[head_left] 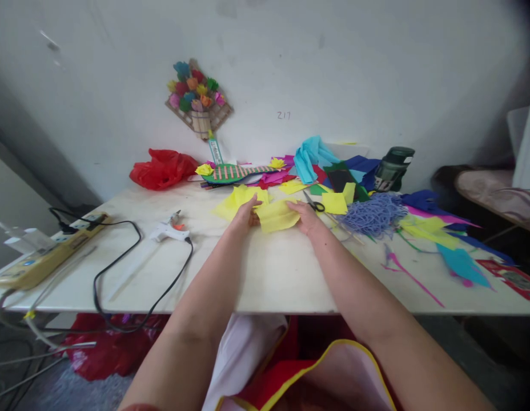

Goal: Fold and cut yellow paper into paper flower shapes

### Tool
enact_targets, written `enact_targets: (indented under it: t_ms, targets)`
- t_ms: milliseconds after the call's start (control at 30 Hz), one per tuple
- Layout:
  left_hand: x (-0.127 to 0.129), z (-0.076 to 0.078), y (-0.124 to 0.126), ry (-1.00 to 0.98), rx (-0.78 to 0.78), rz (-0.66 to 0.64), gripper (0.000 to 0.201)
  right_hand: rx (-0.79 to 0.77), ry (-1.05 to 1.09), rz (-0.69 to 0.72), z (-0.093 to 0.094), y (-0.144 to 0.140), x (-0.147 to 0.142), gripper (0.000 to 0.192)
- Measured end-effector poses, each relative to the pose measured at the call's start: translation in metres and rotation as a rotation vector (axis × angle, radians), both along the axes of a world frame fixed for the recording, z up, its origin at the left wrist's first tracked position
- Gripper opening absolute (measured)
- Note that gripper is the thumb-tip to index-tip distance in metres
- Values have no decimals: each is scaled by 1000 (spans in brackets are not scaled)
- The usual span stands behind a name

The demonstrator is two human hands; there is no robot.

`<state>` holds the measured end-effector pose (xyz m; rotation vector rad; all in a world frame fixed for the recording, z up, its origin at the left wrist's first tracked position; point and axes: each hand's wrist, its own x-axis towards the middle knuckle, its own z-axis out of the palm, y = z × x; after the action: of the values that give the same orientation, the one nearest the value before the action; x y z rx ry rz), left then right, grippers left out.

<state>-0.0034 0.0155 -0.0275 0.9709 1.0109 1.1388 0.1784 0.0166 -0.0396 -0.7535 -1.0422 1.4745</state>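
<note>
Between my two hands a sheet of yellow crepe paper is held stretched, a little above the white table. My left hand grips its left edge, fingers closed. The right edge is pinched by my right hand. More yellow paper lies spread behind and to the left of my left hand. Just beyond my right hand are scissors with dark handles, beside a yellow paper square. A green board with a woven pattern and yellow paper flowers lies farther back.
A glue gun with its cord and a power strip lie left. Purple shredded paper, coloured sheets and a dark bottle crowd the right. A red plastic bag sits at the back. A paper-flower basket hangs on the wall.
</note>
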Motion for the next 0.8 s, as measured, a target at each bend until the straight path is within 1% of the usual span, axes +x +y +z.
enact_targets:
  t_ms: [100,200,267,333,433,600,800]
  targets:
    - [2,3,-6,-90,-24,-100,51,8,-31,77,2,-4,0,24]
    - [0,3,-10,-54,-19,-189,45,6,-88,144,1,-6,0,28]
    - [-2,1,-11,-11,30,-250,37,-2,-123,199,0,-6,-1,31]
    - [-5,-1,-10,35,84,-282,30,-11,-142,238,-1,-6,-1,32]
    - [-7,-5,-8,88,109,-256,28,-20,-144,253,-1,-6,-1,29]
    - [-8,-8,-5,92,122,-172,31,-59,-158,207,1,-6,2,22]
    - [-8,-6,-7,112,116,-209,35,-84,-208,201,4,-8,5,20]
